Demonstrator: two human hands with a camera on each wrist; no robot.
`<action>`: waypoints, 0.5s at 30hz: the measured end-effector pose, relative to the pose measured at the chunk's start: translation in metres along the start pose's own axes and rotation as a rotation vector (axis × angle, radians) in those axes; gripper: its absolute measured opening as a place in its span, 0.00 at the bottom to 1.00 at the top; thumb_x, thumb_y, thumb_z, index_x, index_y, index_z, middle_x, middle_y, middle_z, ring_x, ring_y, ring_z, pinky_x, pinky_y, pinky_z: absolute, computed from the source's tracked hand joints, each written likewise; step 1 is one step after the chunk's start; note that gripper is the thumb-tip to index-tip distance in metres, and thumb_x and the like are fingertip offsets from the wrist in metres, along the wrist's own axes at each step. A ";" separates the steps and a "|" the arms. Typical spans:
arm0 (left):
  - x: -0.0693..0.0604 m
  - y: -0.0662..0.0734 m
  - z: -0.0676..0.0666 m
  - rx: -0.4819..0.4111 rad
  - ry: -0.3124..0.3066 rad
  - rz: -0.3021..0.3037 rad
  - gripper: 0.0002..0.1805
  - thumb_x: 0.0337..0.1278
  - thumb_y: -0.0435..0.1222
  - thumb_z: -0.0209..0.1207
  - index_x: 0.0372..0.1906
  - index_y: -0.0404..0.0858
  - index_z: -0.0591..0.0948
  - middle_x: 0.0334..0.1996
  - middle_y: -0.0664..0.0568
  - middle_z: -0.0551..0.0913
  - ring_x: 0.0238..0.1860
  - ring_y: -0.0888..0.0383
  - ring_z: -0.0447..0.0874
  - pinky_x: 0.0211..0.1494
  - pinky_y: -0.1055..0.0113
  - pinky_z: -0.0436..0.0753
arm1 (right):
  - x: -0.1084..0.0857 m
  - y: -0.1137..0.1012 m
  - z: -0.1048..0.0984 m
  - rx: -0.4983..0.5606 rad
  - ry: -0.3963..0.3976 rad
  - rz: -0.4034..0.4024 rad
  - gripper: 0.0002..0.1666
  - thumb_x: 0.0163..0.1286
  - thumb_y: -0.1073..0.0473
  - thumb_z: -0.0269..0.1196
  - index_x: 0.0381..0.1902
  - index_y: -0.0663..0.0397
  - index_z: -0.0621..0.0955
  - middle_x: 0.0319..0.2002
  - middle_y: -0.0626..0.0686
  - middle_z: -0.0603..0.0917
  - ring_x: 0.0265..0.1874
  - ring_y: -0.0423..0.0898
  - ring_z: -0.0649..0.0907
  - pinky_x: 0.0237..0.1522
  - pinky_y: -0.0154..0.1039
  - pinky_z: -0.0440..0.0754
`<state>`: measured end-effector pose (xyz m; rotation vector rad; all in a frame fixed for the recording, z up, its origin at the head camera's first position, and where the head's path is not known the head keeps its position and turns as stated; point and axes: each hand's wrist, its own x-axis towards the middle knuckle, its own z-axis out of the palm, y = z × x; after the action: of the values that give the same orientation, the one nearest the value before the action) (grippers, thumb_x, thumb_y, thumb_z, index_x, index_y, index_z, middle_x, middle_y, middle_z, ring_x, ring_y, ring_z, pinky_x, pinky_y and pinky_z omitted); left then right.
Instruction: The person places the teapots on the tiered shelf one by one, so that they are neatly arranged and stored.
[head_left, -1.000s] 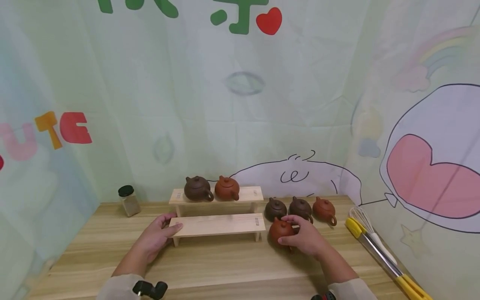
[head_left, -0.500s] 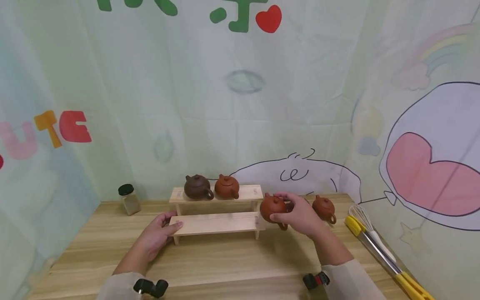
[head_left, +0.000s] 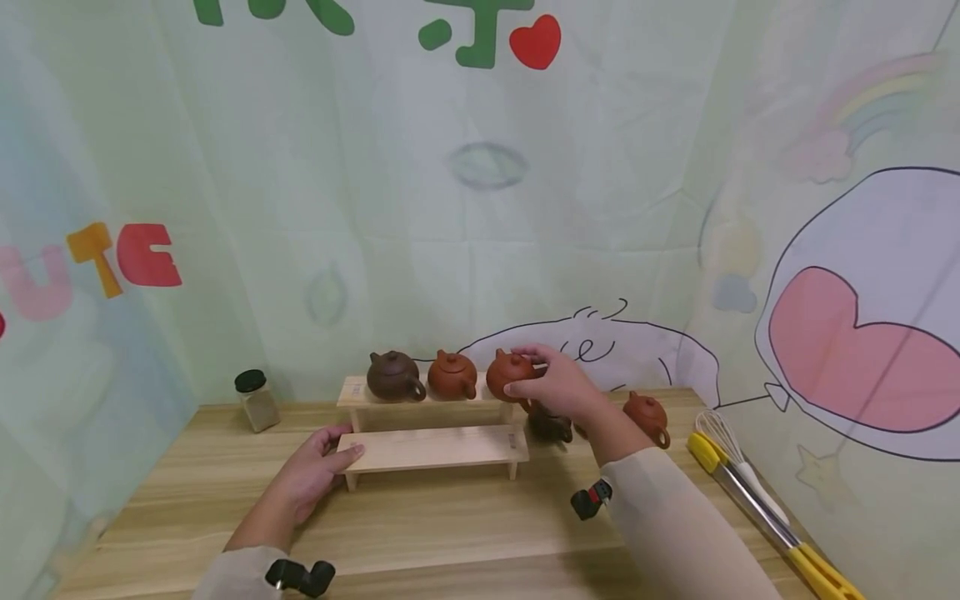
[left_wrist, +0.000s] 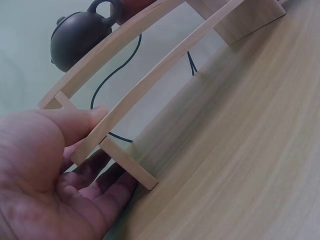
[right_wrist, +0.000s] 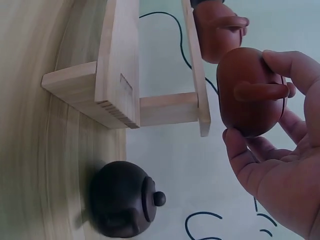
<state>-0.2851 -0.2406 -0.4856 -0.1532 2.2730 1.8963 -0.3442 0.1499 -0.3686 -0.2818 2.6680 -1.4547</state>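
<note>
My right hand (head_left: 558, 382) grips a reddish-brown clay teapot (head_left: 508, 375) by its sides, at the right end of the upper tier of a small two-tier wooden stand (head_left: 435, 447). In the right wrist view a narrow gap shows between this teapot's base (right_wrist: 250, 95) and the upper board. Left of it on that tier sit another reddish teapot (head_left: 452, 377) and a dark brown teapot (head_left: 393, 377). My left hand (head_left: 315, 471) holds the lower tier's left end, thumb on top (left_wrist: 85, 122) and fingers underneath.
On the table right of the stand are a dark teapot (head_left: 550, 425), partly behind my right hand, and a reddish teapot (head_left: 647, 417). Yellow-tipped tongs (head_left: 757, 504) and a whisk (head_left: 723, 437) lie along the right edge. A black-lidded jar (head_left: 257, 402) stands at back left.
My right hand has lifted the reddish teapot from the table beside the stand and carried it up and left to the upper tier. The left hand has stayed in place.
</note>
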 end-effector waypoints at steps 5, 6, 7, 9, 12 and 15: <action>0.001 0.000 0.000 0.004 0.001 0.002 0.40 0.81 0.43 0.59 0.82 0.28 0.56 0.83 0.29 0.57 0.77 0.37 0.70 0.81 0.39 0.71 | 0.011 -0.006 0.006 -0.028 -0.001 -0.019 0.36 0.62 0.49 0.79 0.68 0.32 0.81 0.63 0.53 0.84 0.62 0.55 0.83 0.61 0.56 0.85; 0.001 0.000 0.000 0.002 0.001 0.001 0.40 0.81 0.43 0.59 0.82 0.28 0.56 0.83 0.29 0.57 0.77 0.37 0.70 0.82 0.39 0.71 | 0.013 -0.007 0.007 -0.027 -0.004 -0.021 0.36 0.62 0.50 0.79 0.68 0.33 0.81 0.63 0.54 0.84 0.62 0.55 0.83 0.62 0.56 0.85; 0.001 0.000 0.001 -0.001 0.002 0.000 0.39 0.81 0.43 0.59 0.82 0.29 0.56 0.83 0.29 0.56 0.77 0.37 0.70 0.82 0.39 0.71 | 0.014 -0.008 0.008 -0.035 -0.006 -0.026 0.36 0.63 0.50 0.79 0.68 0.33 0.81 0.63 0.54 0.84 0.62 0.55 0.83 0.62 0.56 0.85; 0.002 0.000 0.001 -0.003 0.003 -0.001 0.39 0.81 0.43 0.59 0.82 0.29 0.56 0.84 0.29 0.55 0.78 0.37 0.69 0.82 0.39 0.70 | 0.017 -0.008 0.009 -0.045 -0.009 -0.035 0.37 0.63 0.50 0.79 0.69 0.34 0.80 0.64 0.54 0.84 0.62 0.56 0.84 0.62 0.56 0.85; 0.003 -0.001 0.001 -0.008 0.001 0.003 0.39 0.81 0.42 0.58 0.82 0.28 0.55 0.84 0.29 0.55 0.78 0.36 0.69 0.82 0.38 0.70 | 0.022 -0.008 0.010 -0.047 -0.008 -0.027 0.37 0.63 0.51 0.79 0.70 0.35 0.80 0.65 0.54 0.83 0.62 0.56 0.83 0.64 0.57 0.85; 0.003 -0.001 0.000 -0.004 0.002 0.004 0.39 0.81 0.42 0.58 0.82 0.28 0.55 0.84 0.29 0.55 0.78 0.36 0.68 0.82 0.38 0.69 | 0.025 -0.007 0.011 -0.029 -0.010 -0.014 0.37 0.64 0.51 0.79 0.70 0.35 0.80 0.66 0.55 0.82 0.63 0.56 0.83 0.65 0.57 0.85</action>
<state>-0.2879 -0.2405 -0.4877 -0.1511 2.2729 1.9041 -0.3661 0.1319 -0.3690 -0.3098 2.6866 -1.4153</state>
